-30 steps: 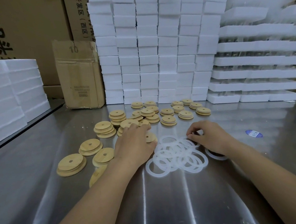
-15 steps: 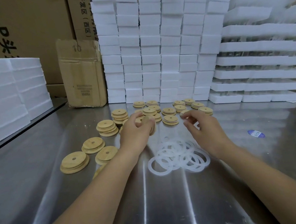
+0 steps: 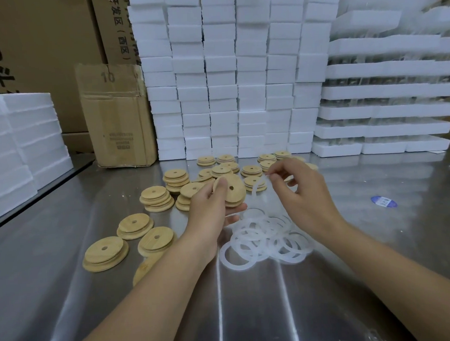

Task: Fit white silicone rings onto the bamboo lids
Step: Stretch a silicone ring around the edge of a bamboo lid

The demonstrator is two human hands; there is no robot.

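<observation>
While left hand (image 3: 207, 210) grips a lid (image 3: 237, 195) edgewise, right hand (image 3: 303, 195) pinches a ring (image 3: 254, 192).

One bamboo lid (image 3: 237, 180) is held in the left grip (image 3: 208, 213) and one white silicone ring (image 3: 254, 192) in the right grip (image 3: 300, 195). On the desk (image 3: 329, 282) roughly eighteen piles and singles of lids (image 3: 156, 197) are counted, and about a dozen loose rings (image 3: 264, 236), too overlapped for an exact figure. One carton (image 3: 116, 116), one blue sticker (image 3: 383, 201) and six columns of white foam blocks (image 3: 221, 79) are seen behind.
</observation>
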